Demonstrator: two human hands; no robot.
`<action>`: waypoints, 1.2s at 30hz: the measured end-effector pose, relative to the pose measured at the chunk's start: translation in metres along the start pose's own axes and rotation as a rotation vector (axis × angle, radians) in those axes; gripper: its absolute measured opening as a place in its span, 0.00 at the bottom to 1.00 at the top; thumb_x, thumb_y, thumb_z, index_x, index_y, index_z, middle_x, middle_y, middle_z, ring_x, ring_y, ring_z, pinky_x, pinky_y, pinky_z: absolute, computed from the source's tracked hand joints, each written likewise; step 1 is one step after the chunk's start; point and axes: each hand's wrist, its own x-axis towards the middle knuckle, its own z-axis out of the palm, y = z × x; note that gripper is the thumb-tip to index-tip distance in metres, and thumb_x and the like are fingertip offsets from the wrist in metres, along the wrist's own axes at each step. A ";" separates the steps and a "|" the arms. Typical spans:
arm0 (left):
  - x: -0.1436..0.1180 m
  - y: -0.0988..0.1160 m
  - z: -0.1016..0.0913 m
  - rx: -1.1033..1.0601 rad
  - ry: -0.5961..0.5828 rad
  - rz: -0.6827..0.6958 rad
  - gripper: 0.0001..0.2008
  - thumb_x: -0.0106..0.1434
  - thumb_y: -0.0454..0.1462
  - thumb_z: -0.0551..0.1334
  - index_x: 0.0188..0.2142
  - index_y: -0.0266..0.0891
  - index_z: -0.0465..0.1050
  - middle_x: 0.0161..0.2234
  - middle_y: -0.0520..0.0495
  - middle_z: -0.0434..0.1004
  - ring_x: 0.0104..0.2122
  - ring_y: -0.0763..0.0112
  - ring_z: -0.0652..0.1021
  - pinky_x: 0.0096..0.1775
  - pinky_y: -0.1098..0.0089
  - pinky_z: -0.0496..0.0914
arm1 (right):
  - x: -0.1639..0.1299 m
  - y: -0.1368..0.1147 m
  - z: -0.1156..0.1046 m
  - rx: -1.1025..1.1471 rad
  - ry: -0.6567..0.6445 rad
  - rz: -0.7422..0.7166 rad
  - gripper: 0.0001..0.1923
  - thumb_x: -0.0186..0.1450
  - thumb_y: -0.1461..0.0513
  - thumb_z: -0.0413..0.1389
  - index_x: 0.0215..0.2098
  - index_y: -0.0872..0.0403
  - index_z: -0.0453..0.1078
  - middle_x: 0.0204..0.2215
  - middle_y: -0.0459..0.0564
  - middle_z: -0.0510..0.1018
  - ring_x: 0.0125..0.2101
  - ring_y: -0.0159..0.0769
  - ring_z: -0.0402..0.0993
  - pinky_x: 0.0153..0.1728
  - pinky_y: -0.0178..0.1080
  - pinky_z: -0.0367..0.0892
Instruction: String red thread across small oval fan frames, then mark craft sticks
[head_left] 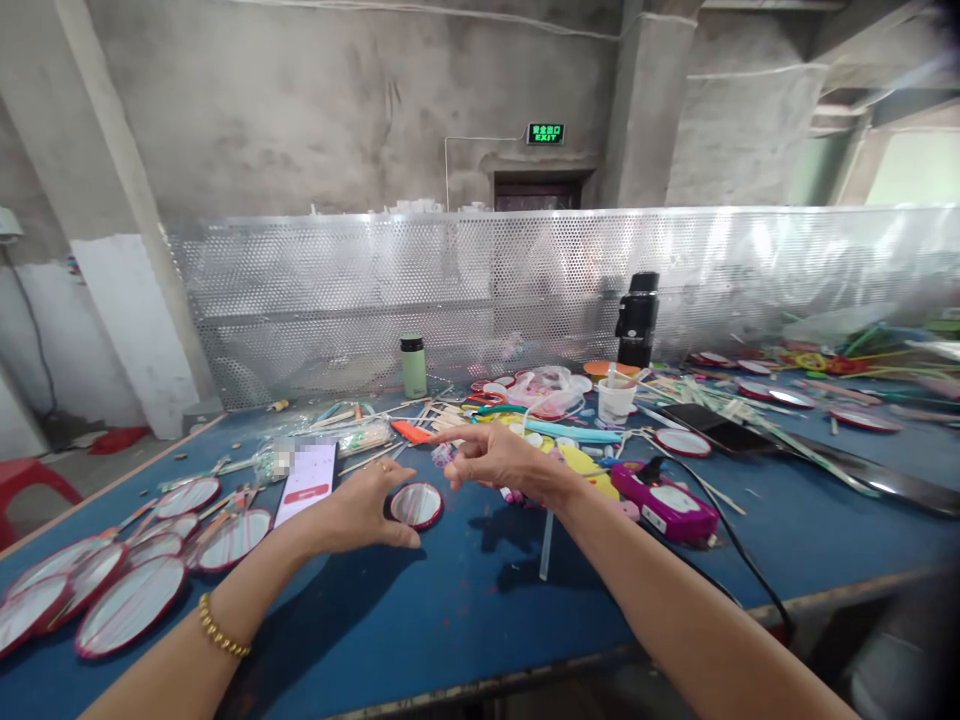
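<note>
A small round disc (417, 506) with a pale, shiny face and a dark red rim lies flat on the blue table. My left hand (367, 505) is beside its left edge, thumb and fingers spread apart; whether a fingertip touches the rim I cannot tell. Above the table, to the right of the disc, hovers my right hand (495, 458), index finger stretched out to the left and the thumb lower. Nothing shows in it. Just beyond that index finger lies an orange object (410, 432). A phone (309, 482) with a lit screen lies left of my left hand.
Several larger red-rimmed discs (131, 605) overlap at the left. A purple device (664, 503) with a black cord lies at the right, near a white cup (616, 402). Behind stand a green bottle (413, 370), a black flask (637, 325) and a perforated metal screen (360, 290).
</note>
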 end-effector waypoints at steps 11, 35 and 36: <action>0.011 0.001 0.001 0.206 -0.187 0.035 0.28 0.50 0.49 0.69 0.49 0.42 0.75 0.43 0.46 0.72 0.42 0.59 0.74 0.44 0.63 0.69 | 0.010 0.018 0.001 -0.265 0.146 -0.114 0.30 0.54 0.53 0.68 0.53 0.54 0.73 0.28 0.42 0.72 0.31 0.32 0.68 0.35 0.34 0.62; 0.002 0.023 0.021 0.250 0.341 0.322 0.28 0.53 0.35 0.67 0.53 0.43 0.61 0.48 0.43 0.68 0.49 0.57 0.71 0.49 0.55 0.70 | 0.005 0.018 0.017 -0.092 0.150 -0.122 0.23 0.54 0.56 0.67 0.46 0.55 0.76 0.38 0.47 0.78 0.39 0.36 0.71 0.40 0.36 0.66; 0.003 0.022 0.021 0.251 0.346 0.323 0.28 0.53 0.35 0.67 0.53 0.43 0.61 0.48 0.43 0.68 0.49 0.57 0.71 0.50 0.55 0.70 | 0.006 0.018 0.017 -0.084 0.148 -0.127 0.22 0.54 0.56 0.67 0.46 0.54 0.76 0.37 0.46 0.78 0.38 0.36 0.71 0.40 0.37 0.66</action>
